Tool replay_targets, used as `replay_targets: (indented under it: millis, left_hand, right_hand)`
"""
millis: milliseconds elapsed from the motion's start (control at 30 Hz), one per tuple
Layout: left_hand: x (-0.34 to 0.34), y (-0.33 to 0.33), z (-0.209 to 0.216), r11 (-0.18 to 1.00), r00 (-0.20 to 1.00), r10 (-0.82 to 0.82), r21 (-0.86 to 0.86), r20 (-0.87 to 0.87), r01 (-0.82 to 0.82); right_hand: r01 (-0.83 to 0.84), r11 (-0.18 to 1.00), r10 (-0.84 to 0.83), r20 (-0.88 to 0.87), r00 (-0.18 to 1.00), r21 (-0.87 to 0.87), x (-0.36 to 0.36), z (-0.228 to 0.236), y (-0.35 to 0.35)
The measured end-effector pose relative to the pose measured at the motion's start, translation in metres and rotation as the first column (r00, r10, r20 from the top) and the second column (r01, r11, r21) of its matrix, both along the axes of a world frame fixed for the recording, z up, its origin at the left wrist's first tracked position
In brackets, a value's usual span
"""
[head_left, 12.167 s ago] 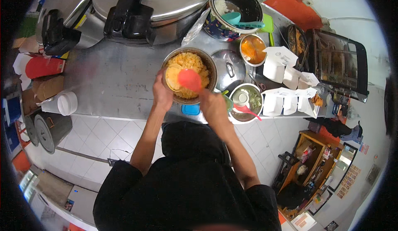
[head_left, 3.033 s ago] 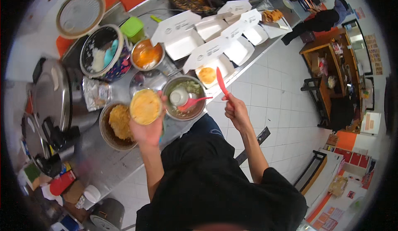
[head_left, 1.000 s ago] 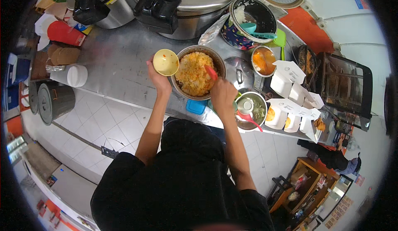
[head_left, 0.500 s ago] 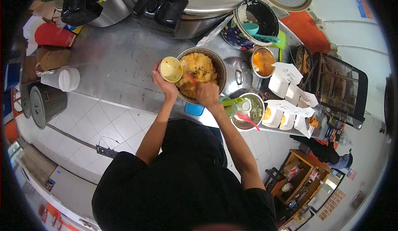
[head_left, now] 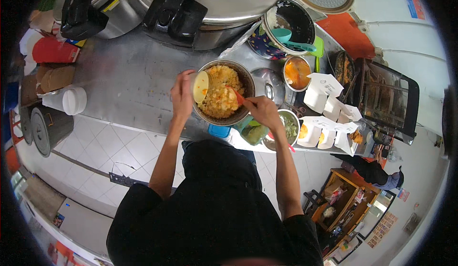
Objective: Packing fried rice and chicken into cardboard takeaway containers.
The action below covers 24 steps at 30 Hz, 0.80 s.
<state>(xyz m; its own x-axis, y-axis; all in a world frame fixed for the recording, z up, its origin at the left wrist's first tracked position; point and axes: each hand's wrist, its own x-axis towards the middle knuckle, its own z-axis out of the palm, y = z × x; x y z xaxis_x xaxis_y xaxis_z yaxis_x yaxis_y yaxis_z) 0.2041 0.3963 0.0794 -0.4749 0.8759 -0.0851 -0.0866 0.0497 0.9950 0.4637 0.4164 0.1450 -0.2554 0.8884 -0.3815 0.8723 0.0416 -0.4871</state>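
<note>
A round metal pot (head_left: 252, 87) on the steel counter holds orange-tinted rice (head_left: 220, 79). My left hand (head_left: 181, 96) grips a small pale yellow bowl (head_left: 201, 87), tipped sideways over the pot's left part, with orange bits inside. My right hand (head_left: 263, 111) is closed around the handle of a red spoon (head_left: 237, 99). The spoon's head lies in the rice at the pot's right side, loaded with rice.
Large pressure cookers (head_left: 214, 1) stand behind. To the right are a patterned pot (head_left: 260, 41) with a teal ladle, a bowl of orange liquid (head_left: 297, 73), a bowl with green pieces (head_left: 289, 127) and open white takeaway boxes (head_left: 315, 96). Another person (head_left: 372, 170) is at far right.
My left hand has tipped the yellow bowl toward the rice. The right hand has drawn back to the pot's right rim, bringing the red spoon with rice on it.
</note>
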Motion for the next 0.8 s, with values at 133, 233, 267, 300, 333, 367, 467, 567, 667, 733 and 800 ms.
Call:
replay_targets:
  millis: [133,233,267,300,333,367,467,567,667,733,800]
  left_hand:
    - [0.015,0.02,0.014,0.91,0.923,-0.376,-0.219,-0.08,0.351]
    - [0.028,0.033,-0.041,0.861,0.904,-0.428,-0.301,0.007,0.41]
    - [0.034,0.038,-0.046,0.832,0.888,-0.446,-0.313,0.112,0.457]
    - [0.038,0.038,-0.051,0.831,0.885,-0.453,-0.308,0.11,0.463]
    - [0.044,0.038,-0.045,0.779,0.795,-0.358,-0.313,0.49,0.543]
    - [0.047,0.036,-0.04,0.732,0.586,-0.189,-0.285,0.788,0.619]
    - [0.045,0.029,-0.043,0.749,0.438,-0.138,-0.196,0.888,0.633]
    - [0.052,0.025,-0.033,0.781,0.419,-0.054,-0.223,0.906,0.583]
    - [0.063,0.027,-0.021,0.79,0.505,-0.028,-0.291,0.863,0.54]
    - [0.06,0.026,-0.026,0.796,0.505,-0.025,-0.288,0.863,0.532]
    - [0.056,0.023,-0.03,0.804,0.506,-0.018,-0.288,0.862,0.52]
  right_hand:
    - [-0.025,0.99,0.018,-0.045,0.999,-0.139,0.021,0.041,0.025]
    - [-0.081,0.987,0.073,-0.064,0.995,-0.135,0.016,0.06,0.035]
    - [-0.136,0.991,0.136,0.007,0.991,-0.004,0.012,0.06,0.037]
    - [-0.199,0.972,0.189,0.086,0.978,0.121,0.007,0.062,0.037]
    - [-0.219,0.96,0.183,0.201,0.962,0.176,-0.003,0.067,0.035]
    - [-0.211,0.961,0.174,0.201,0.964,0.18,-0.01,0.072,0.031]
    - [-0.148,0.906,0.065,0.214,0.975,0.397,-0.018,0.074,0.013]
    - [-0.037,0.917,-0.1,0.321,0.942,0.397,-0.027,0.054,-0.025]
    - [-0.129,0.839,-0.039,0.295,0.955,0.528,-0.047,0.012,-0.069]
    - [-0.132,0.81,-0.004,0.231,0.973,0.571,-0.052,0.007,-0.075]
    - [-0.121,0.815,-0.001,0.209,0.978,0.567,-0.046,0.017,-0.072]
